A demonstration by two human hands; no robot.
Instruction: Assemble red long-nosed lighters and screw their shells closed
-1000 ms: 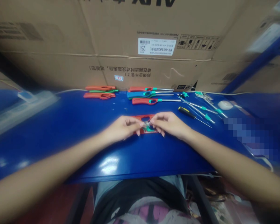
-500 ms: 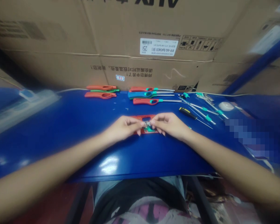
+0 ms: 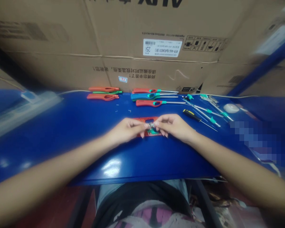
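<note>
Above the blue tabletop, my left hand and my right hand meet with thumbs and forefingers pinched. Between the fingertips is a small silvery part, its kind too small to make out; both hands grip it. Right beneath lies an orange-red lighter shell, with a green piece showing inside it. My fingers cover both ends of the shell, so whether they also touch it cannot be seen.
Further back lie a red stick lighter, a blue lighter and orange lighter shells. To the right are a black-and-yellow screwdriver, loose metal lighter tubes and a white computer mouse. A cardboard wall stands behind.
The fingertips have shifted very slightly around the small silvery part. The view has moved a touch; otherwise everything stays in place.
</note>
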